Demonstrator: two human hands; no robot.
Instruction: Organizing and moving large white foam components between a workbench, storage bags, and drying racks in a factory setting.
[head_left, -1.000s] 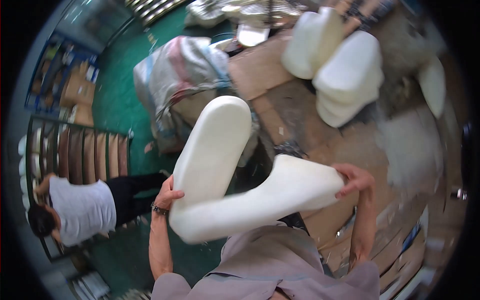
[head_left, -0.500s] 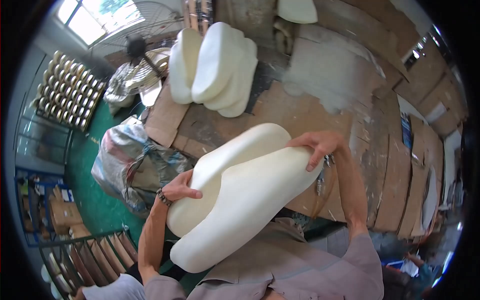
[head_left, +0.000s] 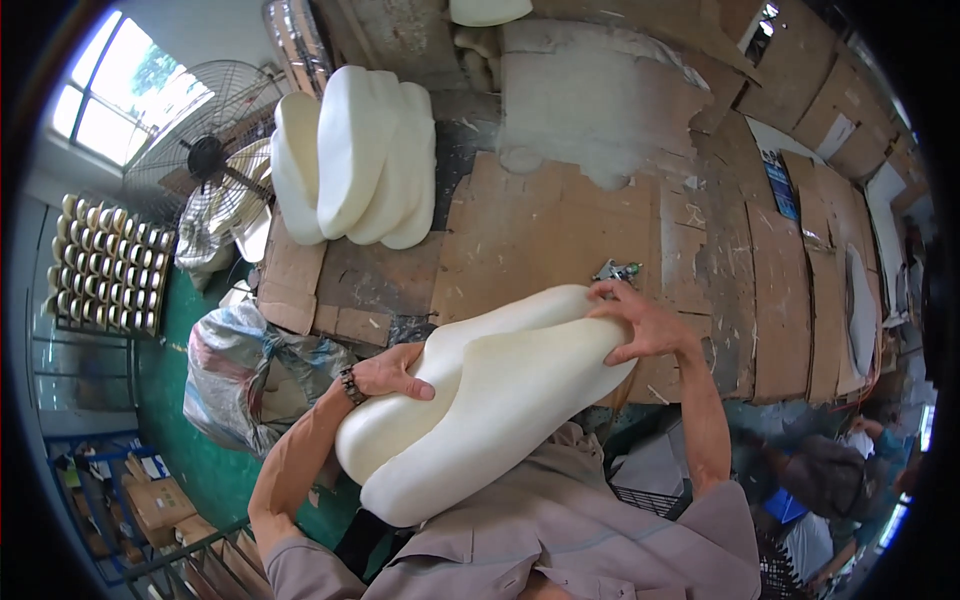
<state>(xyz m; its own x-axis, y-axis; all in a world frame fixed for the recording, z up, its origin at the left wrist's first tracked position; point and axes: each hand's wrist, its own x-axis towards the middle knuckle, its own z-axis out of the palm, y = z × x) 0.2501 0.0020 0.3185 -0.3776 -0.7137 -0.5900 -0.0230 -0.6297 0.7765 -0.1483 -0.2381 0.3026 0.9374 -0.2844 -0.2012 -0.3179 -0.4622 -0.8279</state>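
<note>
A cream-coloured moulded foam pad (head_left: 500,410), long and smooth with two rounded lobes and a groove between them, lies slantwise before my body. I cannot tell whether it is one piece or two laid together. My left hand (head_left: 393,374) clasps its left side, thumb on top in the groove and the other fingers hidden. At the far right end, my right hand (head_left: 640,322) grips with thumb and fingers around the edge. Just beyond that hand, a small metal spray gun (head_left: 616,270) rests on the cardboard-covered table (head_left: 550,230).
Similar foam pads (head_left: 370,160) stand nested at the table's back left. Left of the table are a standing fan (head_left: 207,158), a bulging woven sack (head_left: 225,375) and a rack of cream pieces (head_left: 110,265). Another person (head_left: 830,475) is at the lower right.
The pad has tipped slightly, its far end now closer to level with the table edge. My right hand has shifted its fingers around the end. The view has turned to the right.
</note>
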